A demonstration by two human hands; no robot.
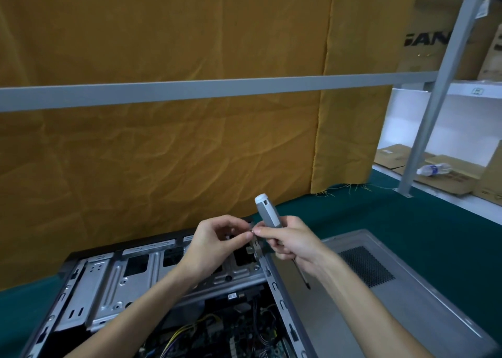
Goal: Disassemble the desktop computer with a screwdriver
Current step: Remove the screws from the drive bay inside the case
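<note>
Right hand [288,242] grips the screwdriver [267,211], handle up, shaft pointing down beside the computer case [114,273]. Left hand [217,239] pinches a small screw [251,231], touching the right thumb above the case's far corner.

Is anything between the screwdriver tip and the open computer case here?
Nothing solid blocks it. The grey-handled screwdriver sits in the right hand, tip hanging over the grey perforated side panel, beside the open metal computer case. Both hands' fingers meet at a small screw.
</note>
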